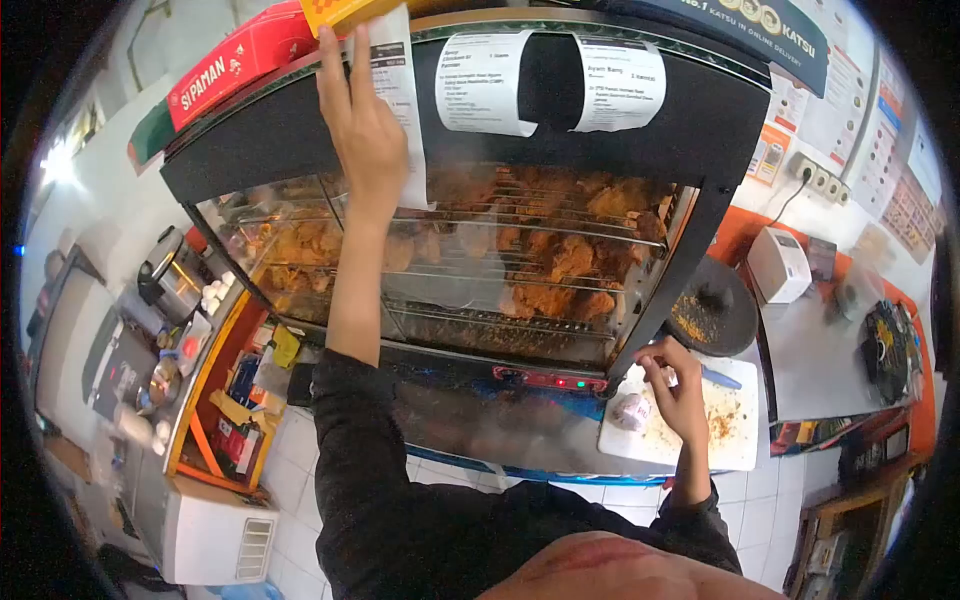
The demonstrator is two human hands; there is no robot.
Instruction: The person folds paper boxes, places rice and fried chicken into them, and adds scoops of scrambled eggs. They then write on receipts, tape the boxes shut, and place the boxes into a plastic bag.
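Note:
My left hand (362, 125) reaches up to the top edge of a black display warmer (545, 90). Its fingers are stretched out over a long paper receipt (405, 120) hanging down the front; the thumb is hidden. Two more receipts, a left one (485, 85) and a right one (620, 85), hang beside it. My right hand (680, 395) is over a white cutting board (735, 440), fingers curled in, with something small and pale at the fingertips that I cannot make out. A small knotted plastic bag (630, 411) lies just left of it. Behind the hand shows a blue-handled knife (720, 378).
Fried chicken pieces (570, 260) fill the racks behind the warmer's glass. A dark stone mortar (715, 310) with crumbs stands behind the board. Boxes, including a red one (240, 65), sit atop the warmer. A white printer (780, 265) is at right, a cluttered orange shelf (215, 410) at left.

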